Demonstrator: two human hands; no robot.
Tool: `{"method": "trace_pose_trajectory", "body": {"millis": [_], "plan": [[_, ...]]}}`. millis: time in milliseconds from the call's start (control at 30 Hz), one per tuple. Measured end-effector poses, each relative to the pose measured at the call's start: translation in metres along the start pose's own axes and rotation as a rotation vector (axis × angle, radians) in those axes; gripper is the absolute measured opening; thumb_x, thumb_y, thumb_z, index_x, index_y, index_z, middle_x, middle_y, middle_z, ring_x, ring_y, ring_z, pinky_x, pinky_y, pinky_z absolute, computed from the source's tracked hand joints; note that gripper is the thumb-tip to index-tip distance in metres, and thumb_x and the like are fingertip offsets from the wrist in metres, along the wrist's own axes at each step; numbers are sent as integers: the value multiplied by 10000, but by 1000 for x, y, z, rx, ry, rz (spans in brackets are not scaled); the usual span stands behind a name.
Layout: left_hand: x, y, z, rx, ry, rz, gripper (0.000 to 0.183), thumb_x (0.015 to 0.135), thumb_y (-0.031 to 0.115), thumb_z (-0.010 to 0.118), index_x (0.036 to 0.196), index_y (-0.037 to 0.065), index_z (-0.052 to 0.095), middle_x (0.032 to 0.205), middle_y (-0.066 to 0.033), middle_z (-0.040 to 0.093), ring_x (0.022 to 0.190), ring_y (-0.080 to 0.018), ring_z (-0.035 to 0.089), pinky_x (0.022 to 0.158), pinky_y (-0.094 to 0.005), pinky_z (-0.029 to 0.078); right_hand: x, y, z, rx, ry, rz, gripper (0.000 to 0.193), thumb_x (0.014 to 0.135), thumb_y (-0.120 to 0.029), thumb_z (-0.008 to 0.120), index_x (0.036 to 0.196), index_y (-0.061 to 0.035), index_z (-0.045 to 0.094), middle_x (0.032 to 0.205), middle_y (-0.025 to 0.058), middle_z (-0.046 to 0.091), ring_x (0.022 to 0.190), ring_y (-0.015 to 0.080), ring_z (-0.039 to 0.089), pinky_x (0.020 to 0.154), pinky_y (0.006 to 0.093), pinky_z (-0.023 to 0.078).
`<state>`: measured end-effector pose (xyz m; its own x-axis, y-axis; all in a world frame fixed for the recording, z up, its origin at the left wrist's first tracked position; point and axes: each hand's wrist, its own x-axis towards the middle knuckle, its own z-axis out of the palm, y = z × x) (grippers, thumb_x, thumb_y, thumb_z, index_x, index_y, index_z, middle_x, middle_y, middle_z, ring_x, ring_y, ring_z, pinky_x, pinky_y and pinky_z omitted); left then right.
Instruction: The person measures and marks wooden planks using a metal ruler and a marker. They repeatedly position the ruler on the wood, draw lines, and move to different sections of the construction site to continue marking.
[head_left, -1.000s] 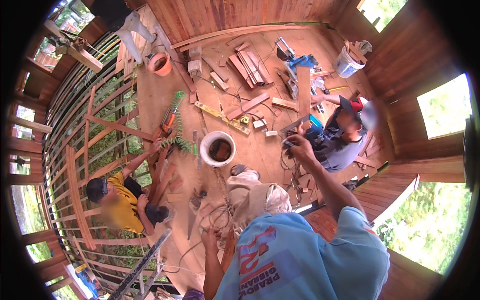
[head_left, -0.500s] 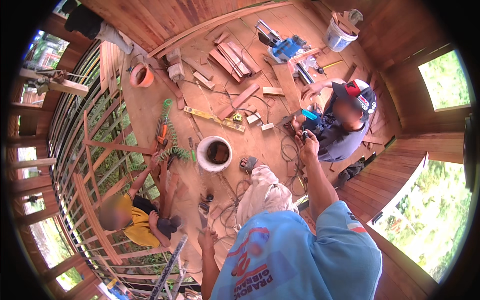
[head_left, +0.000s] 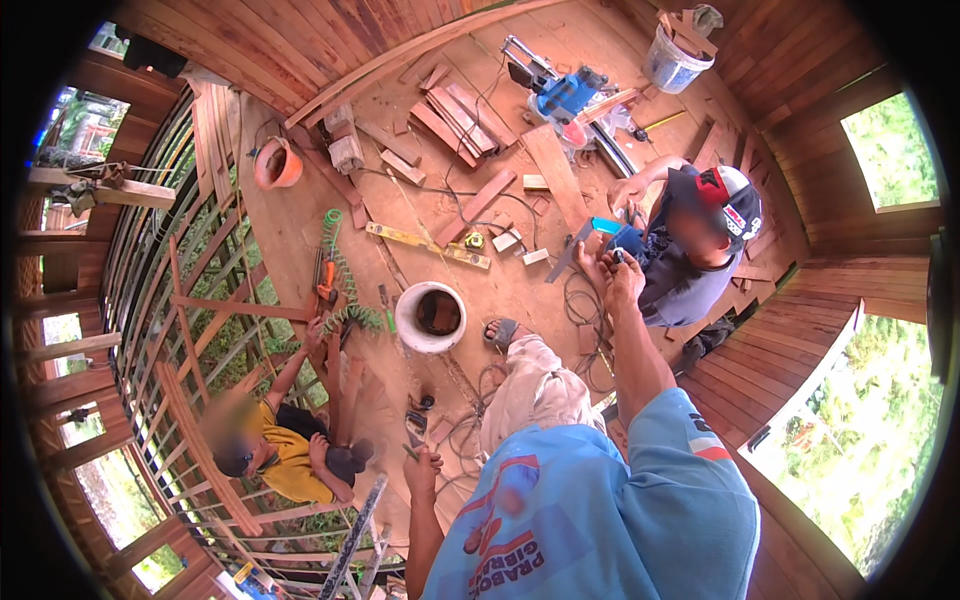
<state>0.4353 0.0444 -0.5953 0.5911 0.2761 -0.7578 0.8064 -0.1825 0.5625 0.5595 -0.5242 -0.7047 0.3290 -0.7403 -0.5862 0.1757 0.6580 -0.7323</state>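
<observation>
My right hand (head_left: 625,286) reaches out toward the seated co-worker and is closed around a small dark object with a pale tip (head_left: 617,257), too small to name. Close by, the co-worker's hand (head_left: 592,270) is at a flat grey blade (head_left: 566,258) with a turquoise part (head_left: 606,226). Low in front of me, my left hand (head_left: 423,468) is closed on a slim tool with a greenish handle (head_left: 411,452); its kind is unclear. A white bucket (head_left: 402,330) with dark contents stands on the floor ahead, beyond my left hand.
A second person in yellow (head_left: 297,462) sits at left beside open floor framing (head_left: 215,305). A yellow spirit level (head_left: 400,238), tape measure (head_left: 474,240), wood offcuts (head_left: 460,125), cables, and a blue saw machine (head_left: 572,93) occupy the floor. An orange bucket (head_left: 280,165) stands at far left.
The co-worker's turquoise-and-grey tool has turned, and its blade now shows beside my right hand. My left hand has shifted slightly up and right, still closed on the slim tool.
</observation>
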Motion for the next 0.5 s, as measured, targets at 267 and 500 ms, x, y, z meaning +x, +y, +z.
{"method": "trace_pose_trajectory", "body": {"millis": [267, 500], "plan": [[-9, -22, -12, 41, 50, -104, 225, 1060, 190, 537, 1171, 4, 600, 831, -107, 678, 624, -150, 651, 524, -250, 480, 8, 0, 11, 9, 5, 48, 116, 1004, -8, 593, 1117, 7, 575, 944, 107, 693, 810, 209, 705, 733, 314, 624], [-14, -23, -11, 42, 55, -67, 243, 1054, 199, 558, 1190, 2, 599, 860, -105, 694, 659, -159, 674, 542, -267, 503, 37, -2, 27, 16, 83, 65, 137, 984, -71, 527, 1017, 45, 591, 870, 135, 637, 697, 233, 641, 636, 357, 589]]}}
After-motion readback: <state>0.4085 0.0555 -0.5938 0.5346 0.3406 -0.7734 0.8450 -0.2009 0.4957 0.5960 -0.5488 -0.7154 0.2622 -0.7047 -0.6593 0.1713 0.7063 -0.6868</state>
